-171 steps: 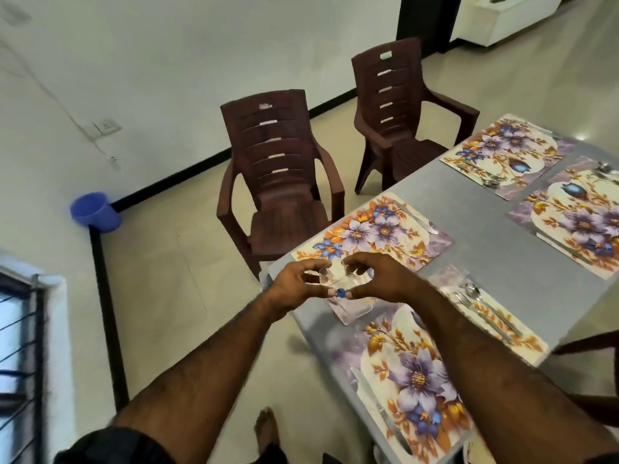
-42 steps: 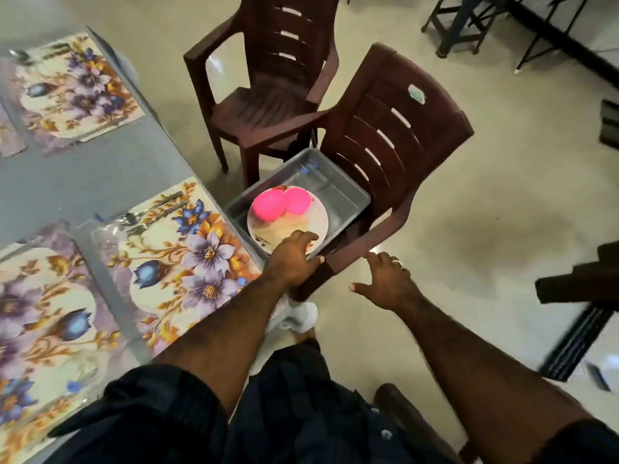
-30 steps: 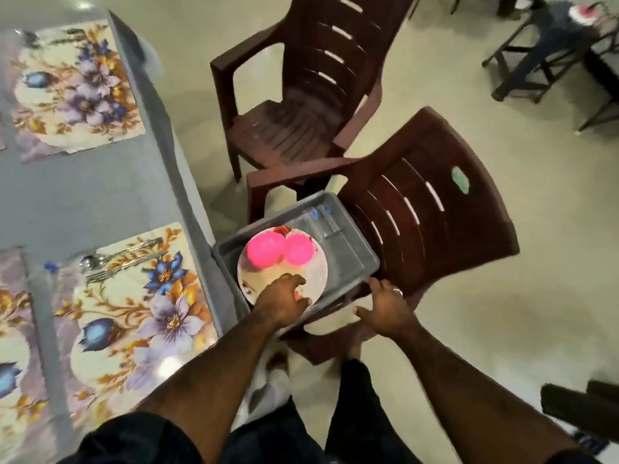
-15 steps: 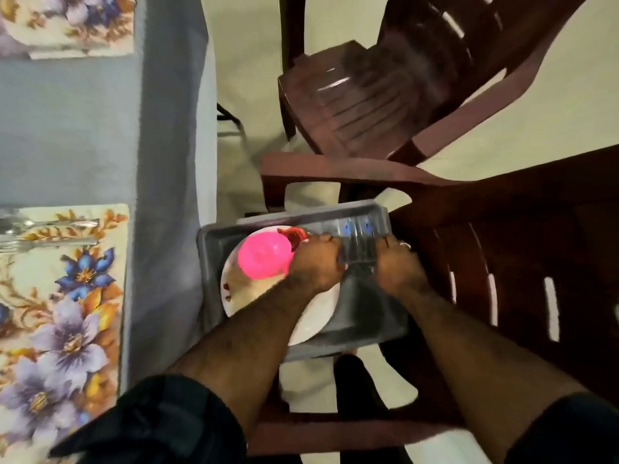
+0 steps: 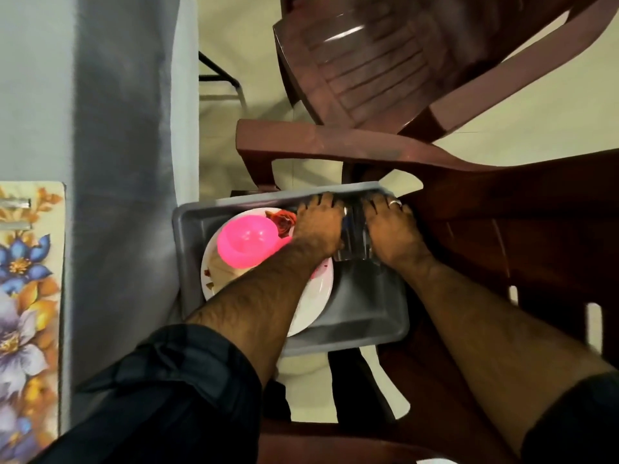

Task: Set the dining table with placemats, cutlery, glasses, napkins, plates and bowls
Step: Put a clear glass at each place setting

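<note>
While both arms reach into the grey tray (image 5: 365, 326) on the near chair (image 5: 502, 229), the left hand (image 5: 318, 226) and right hand (image 5: 390, 229) close on clear glasses (image 5: 353, 236) at its far right. Left of them, a pink bowl (image 5: 246, 242) sits on the white plate (image 5: 315, 296), right of the desk (image 5: 124, 128).

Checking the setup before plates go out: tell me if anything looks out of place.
The grey tray of tableware sits on a chair seat, not the table. The white plate leans tilted against the tray's floor, under the pink bowl. Nothing looks spilled.
</note>
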A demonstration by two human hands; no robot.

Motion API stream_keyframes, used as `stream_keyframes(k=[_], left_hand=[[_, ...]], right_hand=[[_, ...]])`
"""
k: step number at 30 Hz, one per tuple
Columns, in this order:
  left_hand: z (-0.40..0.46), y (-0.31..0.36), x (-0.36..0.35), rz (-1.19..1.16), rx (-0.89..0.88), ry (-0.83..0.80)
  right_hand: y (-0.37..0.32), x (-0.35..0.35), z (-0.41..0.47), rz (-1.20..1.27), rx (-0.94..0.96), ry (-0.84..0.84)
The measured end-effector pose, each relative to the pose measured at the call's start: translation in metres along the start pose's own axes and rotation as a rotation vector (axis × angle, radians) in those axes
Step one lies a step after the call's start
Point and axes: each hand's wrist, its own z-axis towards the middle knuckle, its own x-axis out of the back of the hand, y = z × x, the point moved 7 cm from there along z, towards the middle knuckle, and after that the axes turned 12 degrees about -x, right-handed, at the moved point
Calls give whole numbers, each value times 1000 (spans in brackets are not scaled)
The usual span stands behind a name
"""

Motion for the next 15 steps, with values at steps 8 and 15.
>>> stream_keyframes(k=[8, 15], left_hand=[[-51, 33, 14, -199, -6, 77], [-131, 33, 56, -667, 77, 237]], right_hand=[[27, 16, -57, 76, -44, -29], [56, 68, -103, 575, -64, -282]])
